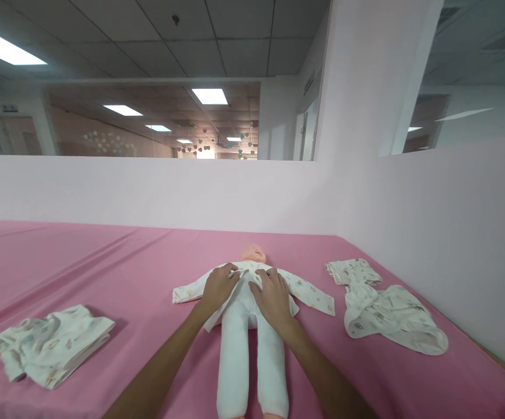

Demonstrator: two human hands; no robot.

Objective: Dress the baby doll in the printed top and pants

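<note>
Both of my hands rest on the white patterned baby top [252,285] worn by a soft baby doll with white cloth legs [252,349], which lies face-up in the middle of the pink sheet [103,267]. My left hand [219,288] pinches the fabric; my right hand [274,297] lies flat, fingers spread. A folded patterned garment [51,343] sits well to the left, and a crumpled white patterned garment [383,308] lies to the right.

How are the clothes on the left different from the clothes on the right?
The left clothes are folded into a neat stack; the right clothes lie loose and crumpled. The left clothes sit far from the doll; the right clothes sit closer, near the wall. Neither hand touches them. Both are white with small prints, on the pink sheet.
</note>
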